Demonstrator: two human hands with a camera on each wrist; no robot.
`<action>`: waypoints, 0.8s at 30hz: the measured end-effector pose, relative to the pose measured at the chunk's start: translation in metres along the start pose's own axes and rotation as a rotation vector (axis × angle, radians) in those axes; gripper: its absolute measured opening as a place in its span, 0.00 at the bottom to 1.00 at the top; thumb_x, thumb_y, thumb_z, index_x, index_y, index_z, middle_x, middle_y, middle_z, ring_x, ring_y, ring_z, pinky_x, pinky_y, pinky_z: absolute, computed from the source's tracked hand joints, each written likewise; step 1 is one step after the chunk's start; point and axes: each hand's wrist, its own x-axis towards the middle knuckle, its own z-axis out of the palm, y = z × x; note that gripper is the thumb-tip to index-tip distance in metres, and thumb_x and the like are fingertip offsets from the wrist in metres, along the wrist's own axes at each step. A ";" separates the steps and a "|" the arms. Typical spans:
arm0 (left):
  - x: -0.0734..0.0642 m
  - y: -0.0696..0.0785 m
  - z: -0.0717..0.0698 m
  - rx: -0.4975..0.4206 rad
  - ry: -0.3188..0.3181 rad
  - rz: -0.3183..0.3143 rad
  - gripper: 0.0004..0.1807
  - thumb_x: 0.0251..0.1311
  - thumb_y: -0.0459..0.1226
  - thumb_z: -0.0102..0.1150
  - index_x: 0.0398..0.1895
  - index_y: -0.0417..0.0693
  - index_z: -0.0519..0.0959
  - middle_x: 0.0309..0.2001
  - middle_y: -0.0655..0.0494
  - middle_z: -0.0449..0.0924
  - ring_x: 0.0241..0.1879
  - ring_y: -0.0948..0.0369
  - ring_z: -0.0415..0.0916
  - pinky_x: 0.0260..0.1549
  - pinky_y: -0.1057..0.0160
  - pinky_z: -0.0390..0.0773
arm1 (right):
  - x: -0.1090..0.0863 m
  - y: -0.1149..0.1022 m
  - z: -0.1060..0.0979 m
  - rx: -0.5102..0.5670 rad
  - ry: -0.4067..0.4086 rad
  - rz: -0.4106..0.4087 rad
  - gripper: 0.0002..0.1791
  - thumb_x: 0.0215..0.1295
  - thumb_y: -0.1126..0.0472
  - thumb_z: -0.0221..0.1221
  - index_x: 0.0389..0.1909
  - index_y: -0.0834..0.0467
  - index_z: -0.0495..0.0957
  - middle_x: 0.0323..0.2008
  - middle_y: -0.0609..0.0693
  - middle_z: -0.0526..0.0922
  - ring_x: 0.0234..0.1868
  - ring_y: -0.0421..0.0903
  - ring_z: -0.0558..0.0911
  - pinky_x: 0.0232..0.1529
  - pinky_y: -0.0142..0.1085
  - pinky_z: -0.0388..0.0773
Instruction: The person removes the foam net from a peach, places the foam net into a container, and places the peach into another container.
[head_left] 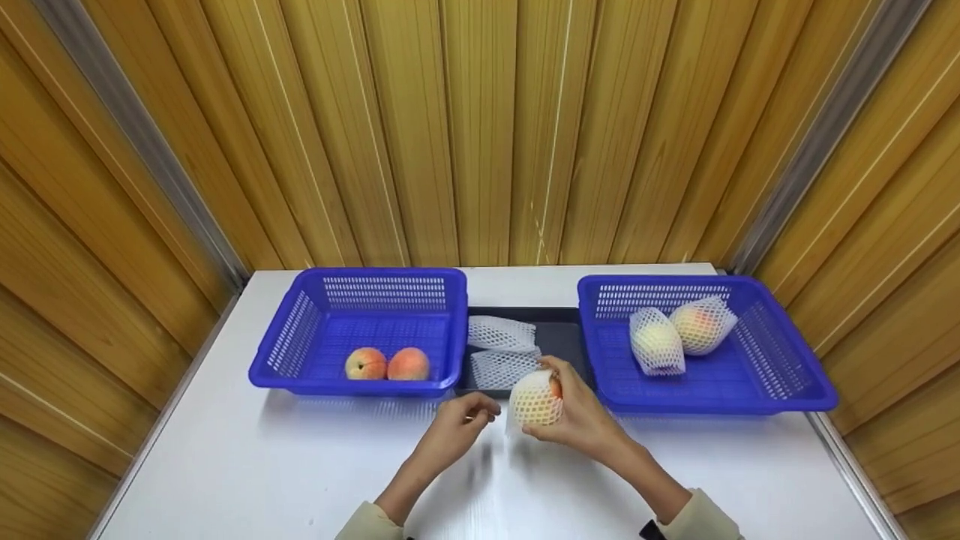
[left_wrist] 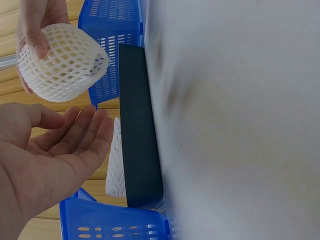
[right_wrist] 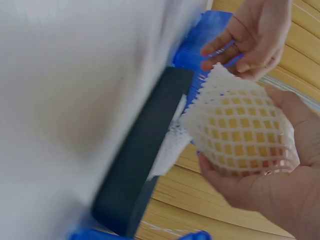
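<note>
The left basket [head_left: 382, 326], at 10 o'clock from the wrapped peach [head_left: 536, 401], contains two bare peaches [head_left: 409, 364]. Left hand [head_left: 454, 426], 8 o'clock: fingers loosely curved, clear of the fruit. Tray [head_left: 561, 341], 12 o'clock: holds foam nets [head_left: 504, 370]. Right hand [head_left: 583, 420], 4 o'clock: grips the wrapped peach. Right basket [head_left: 750, 379], 2 o'clock: contains two netted fruits [head_left: 701, 328].

On the table [head_left: 225, 465], a basket [head_left: 382, 330] at centre left of the head view has two peaches [head_left: 409, 364] at its near side; a second basket [head_left: 712, 400], centre right, has two netted peaches [head_left: 656, 341]. Between them lies a tray [head_left: 561, 345] with two nets [head_left: 502, 334] in its left half, and before it, below centre, a third netted peach [head_left: 535, 401] sits in the right hand [head_left: 581, 416], right of the left hand [head_left: 457, 427].
</note>
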 end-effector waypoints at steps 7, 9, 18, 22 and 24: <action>-0.002 -0.001 -0.004 -0.027 -0.004 -0.020 0.09 0.68 0.28 0.52 0.43 0.37 0.83 0.44 0.43 0.85 0.46 0.52 0.83 0.50 0.53 0.82 | -0.002 0.022 0.021 0.027 -0.082 -0.007 0.44 0.42 0.52 0.81 0.60 0.56 0.69 0.56 0.50 0.71 0.50 0.46 0.76 0.52 0.40 0.78; -0.004 -0.002 -0.005 -0.034 -0.008 -0.029 0.09 0.68 0.27 0.52 0.43 0.36 0.83 0.44 0.43 0.85 0.46 0.51 0.83 0.50 0.53 0.82 | -0.002 0.027 0.028 0.039 -0.077 0.000 0.44 0.41 0.51 0.82 0.58 0.57 0.69 0.53 0.50 0.72 0.49 0.46 0.76 0.51 0.39 0.77; -0.007 -0.008 -0.009 -0.032 0.005 -0.032 0.09 0.68 0.27 0.52 0.44 0.37 0.82 0.44 0.44 0.85 0.46 0.51 0.83 0.52 0.49 0.81 | 0.001 0.048 0.053 0.048 0.019 -0.110 0.43 0.38 0.57 0.83 0.50 0.59 0.64 0.51 0.51 0.67 0.52 0.50 0.73 0.48 0.36 0.79; -0.008 -0.009 -0.011 -0.032 0.004 -0.036 0.09 0.69 0.28 0.52 0.45 0.38 0.82 0.45 0.42 0.85 0.47 0.53 0.83 0.52 0.49 0.81 | 0.000 0.052 0.044 0.021 -0.044 -0.087 0.42 0.38 0.56 0.83 0.49 0.59 0.63 0.50 0.50 0.66 0.54 0.50 0.73 0.55 0.43 0.78; -0.009 -0.010 -0.012 -0.033 0.008 -0.043 0.09 0.69 0.27 0.52 0.45 0.38 0.82 0.45 0.42 0.85 0.47 0.53 0.83 0.52 0.49 0.81 | 0.000 0.052 0.035 0.005 -0.095 -0.044 0.43 0.39 0.54 0.82 0.50 0.59 0.64 0.51 0.50 0.67 0.54 0.50 0.73 0.59 0.48 0.76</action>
